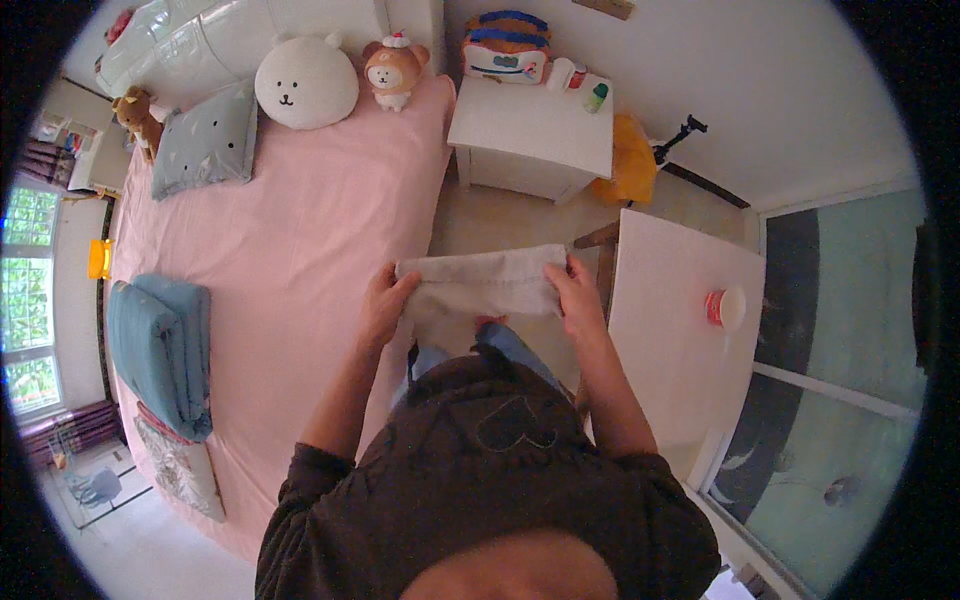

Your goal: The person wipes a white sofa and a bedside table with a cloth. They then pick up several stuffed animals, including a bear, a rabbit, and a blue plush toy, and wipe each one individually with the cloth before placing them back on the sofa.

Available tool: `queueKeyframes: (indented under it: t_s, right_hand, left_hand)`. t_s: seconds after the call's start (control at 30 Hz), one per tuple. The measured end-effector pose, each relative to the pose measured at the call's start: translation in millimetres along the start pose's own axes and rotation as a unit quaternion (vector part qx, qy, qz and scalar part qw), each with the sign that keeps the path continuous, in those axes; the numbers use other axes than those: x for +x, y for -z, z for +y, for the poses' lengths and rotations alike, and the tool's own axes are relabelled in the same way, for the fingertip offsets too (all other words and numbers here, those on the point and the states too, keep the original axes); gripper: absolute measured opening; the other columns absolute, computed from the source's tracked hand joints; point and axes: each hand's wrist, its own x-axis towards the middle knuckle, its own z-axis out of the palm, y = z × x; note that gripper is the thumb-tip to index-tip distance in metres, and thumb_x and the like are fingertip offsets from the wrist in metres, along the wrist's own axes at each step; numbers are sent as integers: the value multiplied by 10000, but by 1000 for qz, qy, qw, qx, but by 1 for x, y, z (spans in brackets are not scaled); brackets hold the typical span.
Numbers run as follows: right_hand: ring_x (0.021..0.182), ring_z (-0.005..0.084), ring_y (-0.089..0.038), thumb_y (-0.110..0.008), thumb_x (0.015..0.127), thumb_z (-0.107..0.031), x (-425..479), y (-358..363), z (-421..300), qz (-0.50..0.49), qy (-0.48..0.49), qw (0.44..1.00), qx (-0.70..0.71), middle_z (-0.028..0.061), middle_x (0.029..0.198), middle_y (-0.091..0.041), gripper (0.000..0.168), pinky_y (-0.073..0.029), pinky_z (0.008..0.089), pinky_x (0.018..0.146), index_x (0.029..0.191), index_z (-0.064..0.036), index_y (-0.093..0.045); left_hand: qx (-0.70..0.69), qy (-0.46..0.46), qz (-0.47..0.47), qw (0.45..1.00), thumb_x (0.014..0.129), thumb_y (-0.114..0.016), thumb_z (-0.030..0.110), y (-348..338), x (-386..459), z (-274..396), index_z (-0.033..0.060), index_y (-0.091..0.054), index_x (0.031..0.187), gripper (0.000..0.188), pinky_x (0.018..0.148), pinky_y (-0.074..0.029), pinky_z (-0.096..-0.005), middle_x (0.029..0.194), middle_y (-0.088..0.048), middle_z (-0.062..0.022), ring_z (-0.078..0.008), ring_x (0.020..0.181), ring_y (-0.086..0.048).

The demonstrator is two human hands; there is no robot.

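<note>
A light grey cloth [484,279] is stretched out in front of me between both hands, above the floor. My left hand [388,300] grips its left end, thumb on top. At the right end, my right hand [574,294] pinches the cloth near its upper corner. The fabric looks folded, with a seam or fold line running along its length. Its underside is hidden. Below it, part of a foot and my blue trousers show.
To the left is a bed with a pink sheet [300,247], a folded blue quilt [161,352], a grey pillow [206,142] and plush toys [307,82]. A white bedside cabinet [532,127] stands ahead. On the right, a white table [667,360] holds a paper cup [724,308].
</note>
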Motion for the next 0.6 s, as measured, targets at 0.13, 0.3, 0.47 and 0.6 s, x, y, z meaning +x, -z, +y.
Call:
queueKeyframes:
  t_s: [0.13,0.3,0.47,0.6]
  right_hand:
    - [931,141,-540,-577,826,-128,57,10,-20,10,-26,1000,-9,59,1046,-576,323,-427,270,828,1121,-8,-528]
    - [770,110,-522,-575,826,-161,128,20,-25,59,-21,996,-55,20,872,-569,230,-420,246,663,1007,-20,-558]
    - [640,69,-455,-570,827,-177,189,18,-43,80,-29,985,-151,-18,742,-526,147,-357,221,527,879,-39,-576]
    - [641,72,-445,-571,827,-191,250,32,-22,141,-54,961,-233,-10,733,-514,164,-359,231,517,884,-37,-573]
  left_hand:
    - [18,37,-12,999,833,-553,140,-27,54,29,1,-522,1069,275,732,-464,-291,943,-596,-84,-157,841,-566]
    - [52,32,8,998,842,-548,163,-37,150,22,7,-531,1061,269,721,-464,-289,951,-594,-75,-162,831,-561]
    - [46,33,-12,998,844,-515,135,-39,251,1,17,-537,1119,300,762,-440,-275,954,-598,-66,-153,838,-554]
    - [74,48,-14,996,830,-521,135,-54,319,6,19,-563,1107,303,747,-449,-285,959,-609,-82,-158,844,-568]
